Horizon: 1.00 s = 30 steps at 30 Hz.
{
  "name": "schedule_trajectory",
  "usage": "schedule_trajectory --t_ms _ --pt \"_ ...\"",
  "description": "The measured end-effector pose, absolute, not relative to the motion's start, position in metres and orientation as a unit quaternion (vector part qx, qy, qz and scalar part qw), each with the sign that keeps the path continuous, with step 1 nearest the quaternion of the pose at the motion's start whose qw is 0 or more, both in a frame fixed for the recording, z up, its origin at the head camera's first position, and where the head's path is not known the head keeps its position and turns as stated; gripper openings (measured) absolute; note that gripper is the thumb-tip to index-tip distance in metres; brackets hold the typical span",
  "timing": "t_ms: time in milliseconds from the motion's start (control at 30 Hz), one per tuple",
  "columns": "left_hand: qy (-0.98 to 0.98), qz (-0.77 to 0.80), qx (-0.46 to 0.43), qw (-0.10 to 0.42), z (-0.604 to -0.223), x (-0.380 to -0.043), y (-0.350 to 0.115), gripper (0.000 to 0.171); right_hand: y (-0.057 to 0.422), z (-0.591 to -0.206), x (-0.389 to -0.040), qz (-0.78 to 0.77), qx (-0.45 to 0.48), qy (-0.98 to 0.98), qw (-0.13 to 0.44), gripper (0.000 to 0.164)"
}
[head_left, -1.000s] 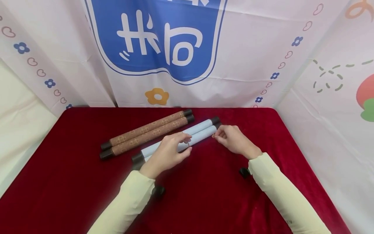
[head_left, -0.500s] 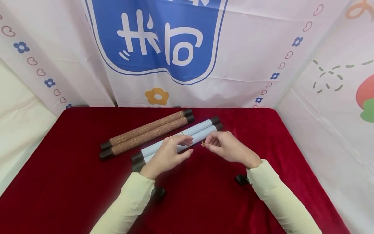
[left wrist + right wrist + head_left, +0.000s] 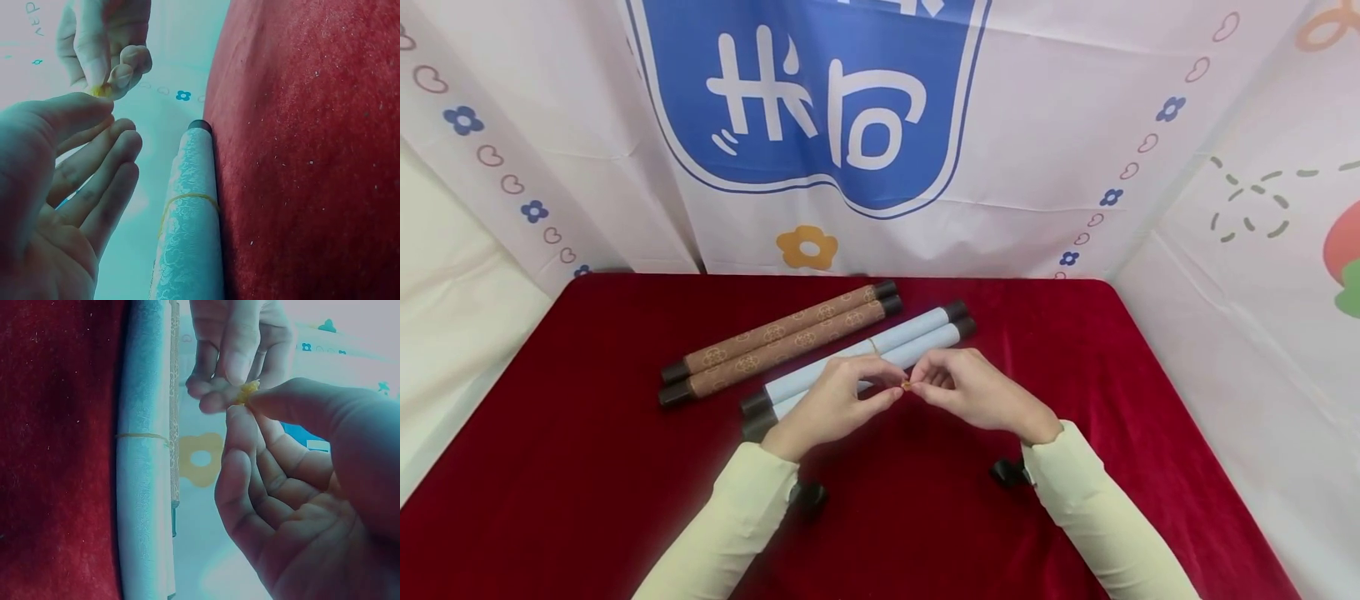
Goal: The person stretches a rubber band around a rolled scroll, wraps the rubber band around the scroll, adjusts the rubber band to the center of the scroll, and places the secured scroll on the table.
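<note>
My left hand (image 3: 835,400) and right hand (image 3: 981,392) meet fingertip to fingertip above the table's middle. Between them is a small crumpled yellow thing (image 3: 248,392), pinched by thumb and finger of each hand; its kind I cannot tell. Just behind and beneath the hands lie two light blue scrolls (image 3: 917,330) with black end knobs, side by side. A thin yellow band (image 3: 142,435) runs round them, seen also in the left wrist view. My left hand and wrist hide part of the nearer scroll.
Two brown scrolls (image 3: 782,335) with gold flower patterns and black ends lie behind the blue pair. Red velvet cloth (image 3: 910,517) covers the table. White printed sheets (image 3: 1030,150) hang at the back and sides.
My right hand has moved left and toward me from the blue scrolls' right end, bringing the small yellow thing to my left fingertips. The left hand has stayed nearly in place, its fingers closing together.
</note>
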<state>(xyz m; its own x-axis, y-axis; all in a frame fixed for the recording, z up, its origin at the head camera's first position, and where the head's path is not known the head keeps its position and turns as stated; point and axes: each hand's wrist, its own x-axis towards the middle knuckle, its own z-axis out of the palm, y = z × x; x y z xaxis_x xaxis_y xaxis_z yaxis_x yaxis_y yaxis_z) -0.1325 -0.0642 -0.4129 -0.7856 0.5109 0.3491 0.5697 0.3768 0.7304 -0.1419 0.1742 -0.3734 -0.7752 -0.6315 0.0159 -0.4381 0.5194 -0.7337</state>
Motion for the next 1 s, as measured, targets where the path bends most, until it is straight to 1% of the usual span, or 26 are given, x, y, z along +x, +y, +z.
schedule_trajectory --t_ms 233,400,667,1000 --pt "-0.833 -0.451 -0.32 0.017 -0.4126 -0.1326 -0.0638 0.007 0.1758 -0.3759 -0.1401 -0.392 -0.299 0.862 0.115 0.005" --pt "-0.838 -0.442 -0.321 0.019 -0.4128 -0.1313 -0.0634 0.003 0.1761 -0.3797 -0.139 -0.398 -0.289 0.864 0.102 0.004" --pt "-0.844 -0.442 -0.302 0.021 -0.4107 -0.1287 -0.0644 0.008 0.1756 -0.3792 -0.1377 -0.397 -0.287 0.867 0.096 0.003" --pt "-0.837 -0.484 -0.256 -0.031 -0.403 -0.126 -0.0648 0.007 0.1766 -0.3785 -0.1351 -0.397 -0.292 0.868 0.07 0.003"
